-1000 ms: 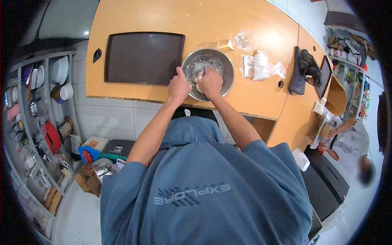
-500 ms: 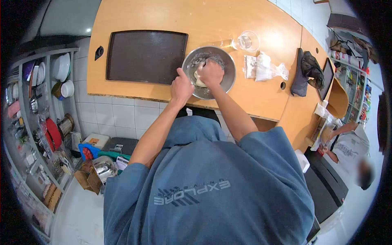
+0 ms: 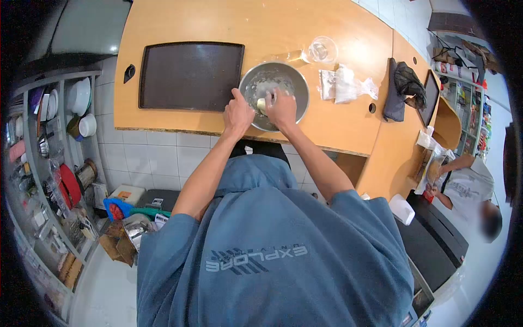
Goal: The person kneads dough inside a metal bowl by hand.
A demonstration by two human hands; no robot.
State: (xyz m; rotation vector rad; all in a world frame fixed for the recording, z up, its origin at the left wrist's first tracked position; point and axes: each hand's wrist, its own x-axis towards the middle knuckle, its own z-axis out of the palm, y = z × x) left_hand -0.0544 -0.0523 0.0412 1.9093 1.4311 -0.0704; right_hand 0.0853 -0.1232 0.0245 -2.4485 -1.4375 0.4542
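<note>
A metal mixing bowl (image 3: 303,90) stands near the front edge of the wooden table, its inside smeared with pale residue. My left hand (image 3: 238,115) is closed on the bowl's left rim, the thumb pointing up along it. Inside the bowl, my right hand (image 3: 281,110) has its fingers curled against a lump of pale dough (image 3: 261,104). Part of the dough is hidden behind that hand. Just left of the bowl lies a dark baking tray (image 3: 190,75).
Right of the bowl are a clear plastic cup (image 3: 323,50) and white plastic bags (image 3: 346,85). A black bag (image 3: 409,87) rests farther right. Shelves (image 3: 54,163) line the left side. Another person (image 3: 468,182) works at the far right.
My right hand has shifted down within the bowl, and its fingers have moved on the dough. My left hand stays at the rim. The whole view has shifted slightly.
</note>
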